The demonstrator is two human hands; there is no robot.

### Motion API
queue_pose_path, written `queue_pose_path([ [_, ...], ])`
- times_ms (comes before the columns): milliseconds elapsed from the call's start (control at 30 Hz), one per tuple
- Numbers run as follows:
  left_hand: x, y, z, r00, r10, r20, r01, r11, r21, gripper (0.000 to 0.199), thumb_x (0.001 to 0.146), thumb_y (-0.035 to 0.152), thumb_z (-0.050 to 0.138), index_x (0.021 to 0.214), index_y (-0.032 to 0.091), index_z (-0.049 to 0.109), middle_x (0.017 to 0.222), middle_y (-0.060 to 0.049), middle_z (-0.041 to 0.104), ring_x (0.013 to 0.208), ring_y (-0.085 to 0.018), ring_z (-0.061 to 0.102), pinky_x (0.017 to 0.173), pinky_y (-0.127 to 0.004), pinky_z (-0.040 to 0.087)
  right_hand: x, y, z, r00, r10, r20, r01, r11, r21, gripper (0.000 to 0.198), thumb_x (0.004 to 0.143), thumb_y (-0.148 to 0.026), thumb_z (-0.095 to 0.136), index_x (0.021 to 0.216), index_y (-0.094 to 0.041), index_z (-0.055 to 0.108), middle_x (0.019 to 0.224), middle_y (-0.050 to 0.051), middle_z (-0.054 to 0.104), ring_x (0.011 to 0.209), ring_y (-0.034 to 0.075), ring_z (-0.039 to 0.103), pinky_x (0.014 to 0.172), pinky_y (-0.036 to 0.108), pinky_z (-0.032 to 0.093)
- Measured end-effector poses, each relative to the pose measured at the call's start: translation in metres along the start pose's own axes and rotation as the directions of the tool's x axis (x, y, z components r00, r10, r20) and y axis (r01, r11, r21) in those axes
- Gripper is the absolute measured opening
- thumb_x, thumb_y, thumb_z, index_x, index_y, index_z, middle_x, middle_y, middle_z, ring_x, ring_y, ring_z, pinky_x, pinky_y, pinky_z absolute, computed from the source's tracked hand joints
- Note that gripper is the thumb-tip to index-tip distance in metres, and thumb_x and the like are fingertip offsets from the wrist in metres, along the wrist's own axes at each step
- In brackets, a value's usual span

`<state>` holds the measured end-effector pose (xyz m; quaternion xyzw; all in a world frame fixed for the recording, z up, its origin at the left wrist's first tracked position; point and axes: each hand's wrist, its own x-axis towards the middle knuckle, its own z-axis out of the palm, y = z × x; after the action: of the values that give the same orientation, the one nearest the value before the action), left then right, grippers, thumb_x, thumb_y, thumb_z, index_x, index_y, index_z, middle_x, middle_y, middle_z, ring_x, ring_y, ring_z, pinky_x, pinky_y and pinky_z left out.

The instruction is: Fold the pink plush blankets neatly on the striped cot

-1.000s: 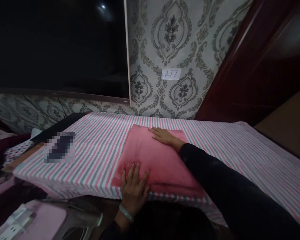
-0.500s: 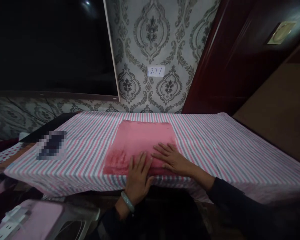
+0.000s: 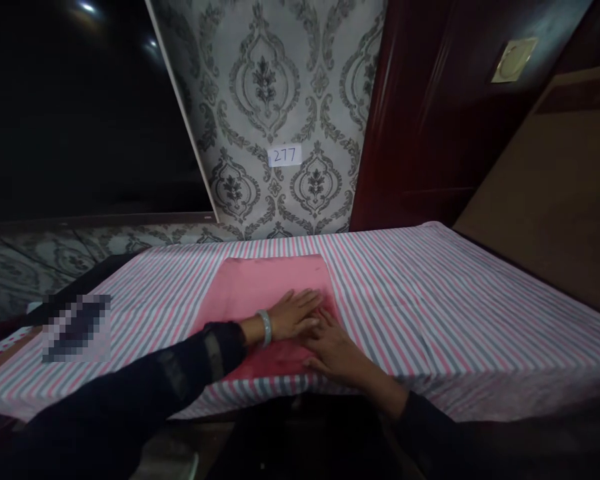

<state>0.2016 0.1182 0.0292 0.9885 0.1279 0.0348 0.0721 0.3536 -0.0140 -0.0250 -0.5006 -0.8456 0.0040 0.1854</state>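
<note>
A folded pink cloth with a soft, velvety sheen lies flat on the striped tablecloth, close to the table's front edge. My left hand, a pale bangle on its wrist, reaches across the cloth and rests palm down near its right side, fingers stretched out. Just in front of it, my right hand lies flat on the cloth's right edge, fingertips close against the left hand. Neither hand grips anything. The forearm and hands cover part of the cloth's front portion.
A pixelated dark object lies on the tablecloth at left. Behind the table are a patterned wall with a paper label reading 277, a large dark screen and a dark red panel. A brown board stands at right.
My left hand has moved right across the cloth to lie beside the right hand. The right hand stays near the cloth's right edge. The view has shifted, showing more of the right side.
</note>
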Motion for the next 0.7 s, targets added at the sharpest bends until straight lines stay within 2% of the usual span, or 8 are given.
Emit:
queue_pose_path([
  [67,0.027,-0.018,0.005,0.998,0.007,0.062,-0.009,1.0,0.03,0.06,0.102,0.049,0.035,0.158,0.028,0.034,0.163,-0.01,0.035,0.154,-0.026,0.027,0.123,-0.058,0.021,0.0,-0.001,-0.001,1.0,0.004,0.007,-0.004,1.0,0.009,0.061,0.1,-0.059,0.047,0.156,-0.036,0.04,0.156,0.004,0.047,0.145,0.03,0.035,0.124,0.058,0.015],
  [167,0.058,-0.043,0.005,0.995,-0.009,0.103,0.003,0.999,0.053,0.06,0.101,0.047,0.037,0.158,0.029,0.033,0.166,-0.01,0.029,0.155,-0.027,0.022,0.123,-0.061,0.013,0.0,0.0,0.001,1.0,-0.006,0.007,0.006,1.0,-0.002,0.062,0.101,-0.06,0.045,0.158,-0.036,0.036,0.163,0.004,0.036,0.148,0.031,0.03,0.123,0.058,0.017],
  [267,0.086,-0.062,-0.003,0.988,-0.101,0.12,0.095,0.994,0.057,0.064,0.1,0.052,0.04,0.159,0.032,0.029,0.168,-0.009,0.021,0.156,-0.03,0.016,0.121,-0.067,0.01,-0.001,0.003,0.003,1.0,-0.013,0.008,0.013,1.0,0.001,0.061,0.101,-0.06,0.042,0.158,-0.037,0.035,0.166,0.002,0.03,0.152,0.03,0.022,0.123,0.057,0.017],
  [367,0.11,-0.076,-0.008,0.962,-0.223,0.159,0.221,0.975,0.03,0.066,0.1,0.058,0.032,0.16,0.033,0.024,0.17,-0.007,0.017,0.157,-0.032,0.015,0.12,-0.067,0.013,-0.001,0.005,0.003,1.0,-0.01,-0.001,0.01,1.0,0.02,0.061,0.102,-0.061,0.04,0.158,-0.038,0.034,0.166,0.001,0.029,0.154,0.03,0.019,0.123,0.056,0.018],
  [467,0.125,-0.086,-0.007,0.939,-0.283,0.196,0.292,0.956,-0.015,0.069,0.1,0.062,0.022,0.16,0.03,0.026,0.169,-0.007,0.021,0.155,-0.032,0.02,0.121,-0.063,0.017,-0.001,0.004,0.002,1.0,-0.011,-0.013,0.011,1.0,0.028,0.061,0.101,-0.062,0.04,0.157,-0.038,0.035,0.167,0.0,0.027,0.154,0.03,0.019,0.123,0.055,0.017],
  [600,0.13,-0.096,-0.002,0.949,-0.266,0.168,0.274,0.961,-0.028,0.07,0.1,0.063,0.016,0.158,0.029,0.031,0.167,-0.006,0.03,0.154,-0.027,0.026,0.122,-0.052,0.021,-0.001,0.003,0.0,1.0,0.002,-0.016,-0.002,1.0,0.018,0.06,0.102,-0.061,0.041,0.157,-0.037,0.036,0.166,0.001,0.029,0.154,0.03,0.019,0.124,0.055,0.017],
  [700,0.13,-0.094,-0.001,0.95,-0.277,0.146,0.277,0.961,0.019,0.068,0.101,0.06,0.016,0.159,0.028,0.029,0.165,-0.006,0.034,0.152,-0.025,0.031,0.121,-0.047,0.025,-0.001,0.003,0.0,1.0,-0.002,-0.006,0.002,1.0,0.005,0.061,0.102,-0.06,0.041,0.158,-0.037,0.035,0.167,0.001,0.027,0.154,0.029,0.018,0.123,0.056,0.018],
])
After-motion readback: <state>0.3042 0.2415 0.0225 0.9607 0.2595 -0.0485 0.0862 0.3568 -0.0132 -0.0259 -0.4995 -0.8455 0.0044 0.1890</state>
